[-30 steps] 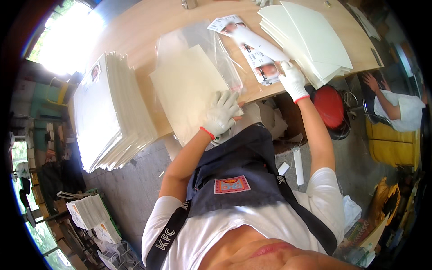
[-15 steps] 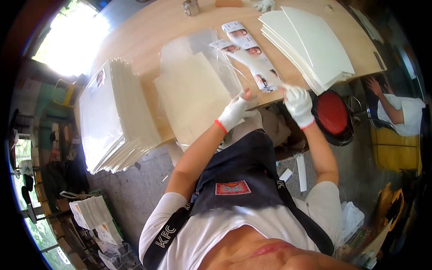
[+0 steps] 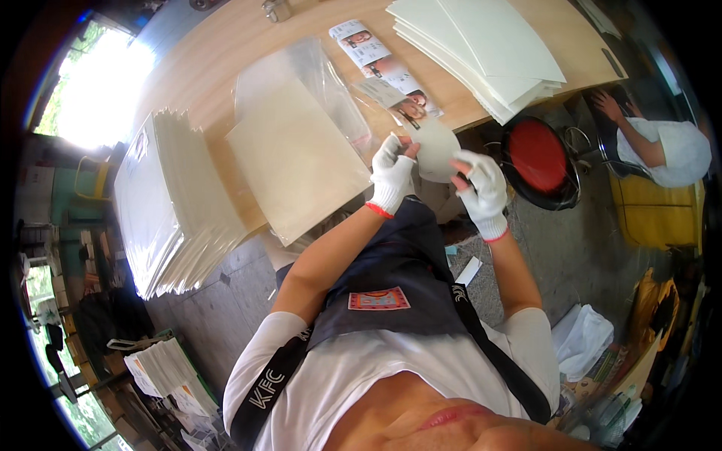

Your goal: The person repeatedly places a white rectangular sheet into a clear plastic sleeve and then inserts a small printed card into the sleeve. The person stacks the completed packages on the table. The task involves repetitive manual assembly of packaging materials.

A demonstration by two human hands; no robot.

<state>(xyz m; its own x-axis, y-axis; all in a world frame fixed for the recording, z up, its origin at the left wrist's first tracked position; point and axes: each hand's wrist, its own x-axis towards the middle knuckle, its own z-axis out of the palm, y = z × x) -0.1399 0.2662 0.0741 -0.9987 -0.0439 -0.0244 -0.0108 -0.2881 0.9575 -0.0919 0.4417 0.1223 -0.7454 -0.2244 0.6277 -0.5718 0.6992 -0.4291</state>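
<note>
Both my hands wear white gloves with red cuffs. My left hand (image 3: 392,177) and my right hand (image 3: 481,189) hold a pale curved sheet (image 3: 436,150) between them, lifted just off the near edge of the wooden table (image 3: 226,60). A printed leaflet with photo portraits (image 3: 402,109) joins the sheet's far end; more printed leaflets (image 3: 361,45) lie beyond it. To the left lies a beige card (image 3: 297,161) partly under a clear plastic sleeve (image 3: 316,75).
A tall stack of bagged sheets (image 3: 169,203) sits at the table's left end. A stack of white boards (image 3: 481,52) lies at the right. A red round stool (image 3: 538,158) stands below it. Another person in white (image 3: 662,146) is at the far right.
My right hand has pulled the printed leaflet off the table toward me. My left hand has left the beige card and joined it, and both now grip the curved sheet.
</note>
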